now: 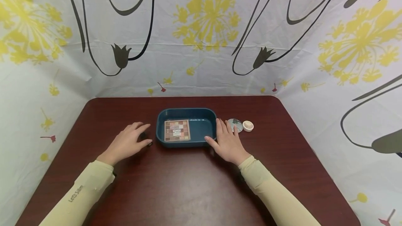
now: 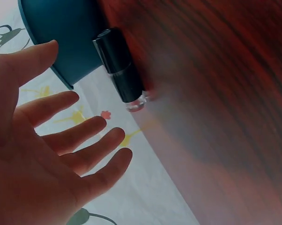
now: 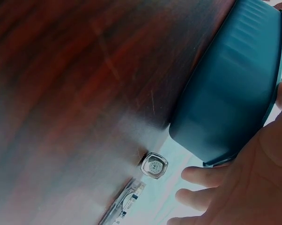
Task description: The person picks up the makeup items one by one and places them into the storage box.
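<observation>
A black tube [image 2: 119, 65] is lying on the worktop [image 1: 194, 184] left of the tray [image 1: 188, 144]; I am judging it light, stiff, slick, best pinched mid-body. The left hand [image 1: 125, 142], fingers parted, empty, is hovering beside it; the right hand [image 1: 228, 144], fingers spread, is touching the tray.

Head view, centre: palette [image 1: 169, 132] lettering illegibly small; left of centre, left hand [image 1: 127, 142] partly hides black tube [image 2: 120, 65]. Left-wrist view, upper left: tray [image 2: 75, 33] cut off.
</observation>
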{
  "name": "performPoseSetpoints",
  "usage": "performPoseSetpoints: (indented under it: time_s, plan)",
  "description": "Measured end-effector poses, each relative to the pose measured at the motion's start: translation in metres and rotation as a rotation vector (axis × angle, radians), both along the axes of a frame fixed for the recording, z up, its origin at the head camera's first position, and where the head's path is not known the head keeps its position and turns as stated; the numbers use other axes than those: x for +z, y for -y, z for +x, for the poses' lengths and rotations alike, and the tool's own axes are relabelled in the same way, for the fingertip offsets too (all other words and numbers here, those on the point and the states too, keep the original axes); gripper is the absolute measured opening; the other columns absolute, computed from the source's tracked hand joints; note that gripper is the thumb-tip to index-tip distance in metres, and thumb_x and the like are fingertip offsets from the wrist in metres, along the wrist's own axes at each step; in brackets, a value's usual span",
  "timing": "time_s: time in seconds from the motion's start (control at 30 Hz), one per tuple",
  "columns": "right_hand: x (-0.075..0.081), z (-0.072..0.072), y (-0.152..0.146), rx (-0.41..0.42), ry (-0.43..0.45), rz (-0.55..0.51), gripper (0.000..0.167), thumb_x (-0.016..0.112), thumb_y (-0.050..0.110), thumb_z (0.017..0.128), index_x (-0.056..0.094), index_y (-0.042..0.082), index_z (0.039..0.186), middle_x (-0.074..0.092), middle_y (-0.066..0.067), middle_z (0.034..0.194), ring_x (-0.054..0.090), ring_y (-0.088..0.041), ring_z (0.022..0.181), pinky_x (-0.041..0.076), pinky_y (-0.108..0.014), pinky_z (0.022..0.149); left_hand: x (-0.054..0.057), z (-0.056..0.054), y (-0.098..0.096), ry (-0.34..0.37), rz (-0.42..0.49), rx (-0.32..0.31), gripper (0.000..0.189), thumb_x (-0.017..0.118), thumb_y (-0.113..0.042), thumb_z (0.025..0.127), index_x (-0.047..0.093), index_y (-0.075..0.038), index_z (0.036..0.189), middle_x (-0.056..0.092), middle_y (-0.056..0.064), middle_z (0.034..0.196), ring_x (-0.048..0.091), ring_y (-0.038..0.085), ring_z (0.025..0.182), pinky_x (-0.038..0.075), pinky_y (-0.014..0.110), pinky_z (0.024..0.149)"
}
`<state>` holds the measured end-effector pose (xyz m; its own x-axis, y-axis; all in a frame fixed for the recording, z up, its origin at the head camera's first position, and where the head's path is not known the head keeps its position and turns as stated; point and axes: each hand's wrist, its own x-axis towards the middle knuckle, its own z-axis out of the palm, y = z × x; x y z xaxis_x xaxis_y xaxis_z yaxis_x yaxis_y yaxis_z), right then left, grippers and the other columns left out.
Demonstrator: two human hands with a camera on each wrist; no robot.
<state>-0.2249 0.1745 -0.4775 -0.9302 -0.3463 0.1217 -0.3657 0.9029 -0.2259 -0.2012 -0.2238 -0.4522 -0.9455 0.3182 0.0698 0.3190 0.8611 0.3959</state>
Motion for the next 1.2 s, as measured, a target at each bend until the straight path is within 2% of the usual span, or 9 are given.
performPoseSetpoints:
  time_s: [0.2, 0.33, 0.77, 1.0, 1.2]
  plan:
    - [0.000, 0.000, 0.000, -0.001, 0.009, -0.008, 0.098, 0.024, 0.077, 0.096, 0.013, 0.005, 0.161, 0.023, -0.015, 0.164, 0.015, -0.038, 0.151, 0.009, -0.066, 0.116, -0.005, -0.002, 0.005, 0.009, 0.020, -0.068, 0.054, 0.071, -0.031, 0.095, 0.058, -0.009, 0.142, 0.048, 0.018, 0.146, 0.039, 0.038, 0.137, 0.038, 0.061, 0.105]
    - [0.001, 0.000, 0.000, 0.002, 0.009, -0.003, 0.098, 0.024, 0.077, 0.096, 0.013, 0.005, 0.161, 0.024, -0.015, 0.164, 0.016, -0.038, 0.150, 0.010, -0.066, 0.115, -0.009, -0.004, 0.008, 0.002, 0.016, -0.108, 0.047, 0.070, -0.026, 0.096, 0.061, -0.008, 0.138, 0.052, 0.016, 0.142, 0.042, 0.036, 0.135, 0.040, 0.058, 0.105]
    - [0.003, 0.001, 0.001, 0.004, 0.009, 0.000, 0.098, 0.025, 0.076, 0.096, 0.013, 0.005, 0.161, 0.025, -0.016, 0.163, 0.017, -0.039, 0.150, 0.011, -0.067, 0.115, -0.014, -0.008, 0.013, -0.043, -0.013, -0.156, 0.036, 0.069, -0.009, 0.095, 0.068, -0.009, 0.131, 0.060, 0.010, 0.133, 0.050, 0.031, 0.128, 0.044, 0.053, 0.103]
    - [0.002, 0.000, 0.000, 0.005, 0.009, 0.003, 0.098, 0.025, 0.077, 0.096, 0.013, 0.004, 0.161, 0.025, -0.016, 0.163, 0.018, -0.039, 0.150, 0.012, -0.067, 0.115, -0.018, -0.011, 0.017, -0.072, -0.048, -0.188, 0.036, 0.074, -0.009, 0.091, 0.071, -0.014, 0.127, 0.061, 0.009, 0.128, 0.051, 0.031, 0.123, 0.046, 0.054, 0.099]
    - [0.000, 0.000, 0.000, 0.008, 0.004, 0.000, 0.098, 0.026, 0.076, 0.096, 0.014, 0.004, 0.161, 0.025, -0.015, 0.164, 0.019, -0.039, 0.149, 0.013, -0.068, 0.114, -0.023, -0.012, 0.020, -0.126, -0.077, -0.227, 0.037, 0.079, -0.016, 0.089, 0.073, -0.023, 0.125, 0.063, 0.005, 0.120, 0.053, 0.028, 0.116, 0.047, 0.054, 0.093]
